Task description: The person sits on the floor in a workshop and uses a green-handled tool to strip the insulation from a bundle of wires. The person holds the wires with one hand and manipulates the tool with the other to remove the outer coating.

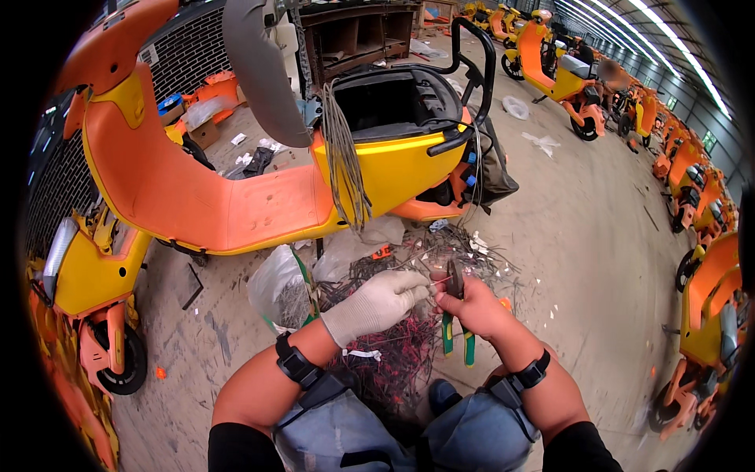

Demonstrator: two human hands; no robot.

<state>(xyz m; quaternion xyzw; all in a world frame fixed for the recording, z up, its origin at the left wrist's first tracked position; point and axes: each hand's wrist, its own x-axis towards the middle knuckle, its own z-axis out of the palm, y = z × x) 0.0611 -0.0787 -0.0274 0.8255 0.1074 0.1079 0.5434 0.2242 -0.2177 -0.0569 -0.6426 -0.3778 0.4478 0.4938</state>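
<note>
left hand: white knit work glove (376, 303), black strap on the wrist; grip closed, fingertips pinching a thin grey wire end (435, 281) just beside the plier head
right hand: bare (476, 308), black wrist strap; grip closed around green-handled metal pliers (454, 315), handles pointing down, dark head up
pliers jaws: at the wire end; open or shut, cannot tell, too small
wire end: between the two hands, above the pile, in front of the knees
pile: tangled heap of red and grey cut wire pieces (393, 354) on the concrete floor (598, 236), directly under both hands, reaching toward the scooter
bag: clear plastic bag with green edge (279, 291), left of the gloved hand, near the pile, on the floor
scooter: orange and yellow electric scooter body (236, 189), seat lifted, black open seat compartment (393, 98) showing; stands just behind the pile
loose bundle: grey wire bundle (346, 165) hanging down the scooter's side over the yellow panel
knees: blue denim (472, 433), lower edge, below the hands
background: row of orange and yellow scooters (692, 181) along the right side, well apart from the hands
</note>
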